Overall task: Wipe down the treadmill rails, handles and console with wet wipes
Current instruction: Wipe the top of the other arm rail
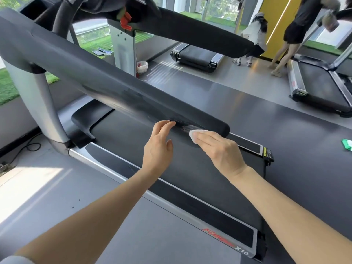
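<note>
One white wet wipe [195,135] is seen, pressed under the fingers [204,138] of the right hand [221,151] against the near edge of the treadmill's left handrail [122,92], close to its rounded rear end. The right hand is laid palm-down with the fingers held straight and together on the wipe; the wrist is bent and the forearm is stretched in from the lower right. A damp, streaked patch is visible on the rail just beside the wipe.

The left hand [159,147] is held open just to the left of the wipe — fingers straight and relaxed, thumb apart, nothing grasped. Its fingertips reach the lower edge of the same rail; whether they actually touch it cannot be told. The left forearm is extended from the lower left.

Two handrails are counted on this treadmill: the near one being wiped and a second rail [200,33] farther back. Below the hands the black belt [190,174] is seen, flanked by a silver side rail [118,180] with red lettering near its end.

Three further treadmills are visible on the grey floor [285,115] — one [196,58] at centre back, one [320,86] at right. Two people stand near them. One green packet [347,144] lies on the floor at the right edge, and one white bag [142,66] sits by an upright post.
</note>
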{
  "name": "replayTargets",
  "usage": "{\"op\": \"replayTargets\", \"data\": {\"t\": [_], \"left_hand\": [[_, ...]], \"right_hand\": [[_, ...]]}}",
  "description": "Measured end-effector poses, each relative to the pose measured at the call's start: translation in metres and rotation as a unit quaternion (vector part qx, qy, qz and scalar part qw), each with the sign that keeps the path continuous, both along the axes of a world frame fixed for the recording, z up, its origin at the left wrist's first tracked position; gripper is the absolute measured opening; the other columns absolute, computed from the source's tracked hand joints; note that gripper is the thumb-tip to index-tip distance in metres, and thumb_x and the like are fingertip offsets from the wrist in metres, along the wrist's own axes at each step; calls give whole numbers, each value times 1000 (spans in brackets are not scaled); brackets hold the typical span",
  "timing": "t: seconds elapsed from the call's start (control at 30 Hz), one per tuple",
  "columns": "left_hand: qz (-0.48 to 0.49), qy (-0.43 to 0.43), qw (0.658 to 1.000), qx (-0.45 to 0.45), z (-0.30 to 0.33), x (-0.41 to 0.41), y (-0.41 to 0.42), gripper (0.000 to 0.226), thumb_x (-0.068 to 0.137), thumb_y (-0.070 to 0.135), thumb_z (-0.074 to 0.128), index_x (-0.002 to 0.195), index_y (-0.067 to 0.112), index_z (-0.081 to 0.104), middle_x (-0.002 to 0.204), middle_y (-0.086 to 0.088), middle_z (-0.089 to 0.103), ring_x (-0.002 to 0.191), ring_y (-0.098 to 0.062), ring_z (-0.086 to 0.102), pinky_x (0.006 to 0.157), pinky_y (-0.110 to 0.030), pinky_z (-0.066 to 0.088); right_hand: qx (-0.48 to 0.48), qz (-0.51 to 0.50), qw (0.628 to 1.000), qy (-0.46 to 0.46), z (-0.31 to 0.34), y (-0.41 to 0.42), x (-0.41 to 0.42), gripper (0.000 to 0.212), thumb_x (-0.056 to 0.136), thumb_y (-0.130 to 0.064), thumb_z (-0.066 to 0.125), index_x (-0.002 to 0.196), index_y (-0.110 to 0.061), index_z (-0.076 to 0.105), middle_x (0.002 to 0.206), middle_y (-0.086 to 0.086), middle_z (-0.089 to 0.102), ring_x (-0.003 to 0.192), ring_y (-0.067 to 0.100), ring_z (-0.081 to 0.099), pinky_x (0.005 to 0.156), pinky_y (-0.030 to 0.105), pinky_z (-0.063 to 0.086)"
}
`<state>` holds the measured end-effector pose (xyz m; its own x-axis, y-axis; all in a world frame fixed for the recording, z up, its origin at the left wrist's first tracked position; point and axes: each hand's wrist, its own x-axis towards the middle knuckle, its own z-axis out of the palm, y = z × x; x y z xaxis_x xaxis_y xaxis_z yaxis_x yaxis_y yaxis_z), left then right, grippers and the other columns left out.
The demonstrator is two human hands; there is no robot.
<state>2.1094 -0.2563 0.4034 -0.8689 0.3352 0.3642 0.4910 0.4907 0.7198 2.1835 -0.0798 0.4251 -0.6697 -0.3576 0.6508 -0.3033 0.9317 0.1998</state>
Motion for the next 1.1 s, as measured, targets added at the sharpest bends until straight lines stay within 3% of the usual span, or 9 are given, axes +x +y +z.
{"op": "replayTargets", "data": {"t": [0.1,0.27,0.33,0.47,0.63,0.73,0.8,1.0,1.1], "left_hand": [[1,0,1000,-3,0,-1,-1,57,85,-4,48,134,26,47,138,16,37,95,5,39,75,-19,36],[-1,5,1000,-15,-2,-3,0,58,85,-3,49,134,27,47,138,17,37,87,6,39,72,-19,36],[-6,12,1000,-19,-1,-4,-2,59,84,-4,50,134,27,47,137,16,38,88,4,40,73,-19,37],[-22,29,999,-18,-3,-9,-6,60,82,-6,49,133,25,48,136,14,40,99,-2,45,74,-20,37],[-25,36,999,-18,-7,-10,-7,61,82,-6,50,134,25,49,137,13,40,101,-2,48,74,-20,39],[-41,45,998,-28,-6,-13,-9,61,83,-5,52,135,25,47,138,13,40,103,-3,48,74,-19,39],[-45,47,997,-32,-8,-15,-14,60,83,-5,53,136,24,47,138,12,40,107,-4,47,75,-20,40],[-23,21,999,-28,-16,-17,-18,59,83,-5,52,135,23,48,138,12,41,108,-9,50,76,-20,39],[-22,21,999,-28,-13,-19,-17,57,82,-6,52,132,23,50,135,12,42,103,-8,51,74,-21,39]], "right_hand": [[15,2,999,29,0,15,19,21,93,-3,58,106,-9,73,108,-7,70,99,8,66,69,23,57],[8,3,1000,-2,3,-23,-29,27,97,-6,49,95,-12,75,96,-9,72,90,7,68,62,22,55],[11,3,1000,-11,5,-24,-29,33,99,-8,43,96,-12,75,97,-9,72,90,7,68,63,21,56],[48,16,999,17,4,11,13,24,91,1,58,107,-11,72,107,-8,70,98,7,66,75,16,52],[36,14,999,-2,-3,-19,-28,23,95,-6,53,97,-12,75,98,-9,72,90,7,68,68,21,55],[46,5,999,-21,-7,-29,-38,33,99,-7,41,101,-12,74,102,-9,71,95,6,66,79,19,52],[66,1,998,-24,-11,-15,-16,27,97,-4,48,105,-10,73,108,-8,69,101,6,64,90,18,45],[66,11,998,-12,-10,-16,-30,20,90,-1,58,93,-11,74,97,-8,71,88,8,67,71,21,54],[71,39,996,-24,-8,-36,-59,15,87,-5,64,95,-11,75,98,-8,71,93,7,66,73,20,54]]}}
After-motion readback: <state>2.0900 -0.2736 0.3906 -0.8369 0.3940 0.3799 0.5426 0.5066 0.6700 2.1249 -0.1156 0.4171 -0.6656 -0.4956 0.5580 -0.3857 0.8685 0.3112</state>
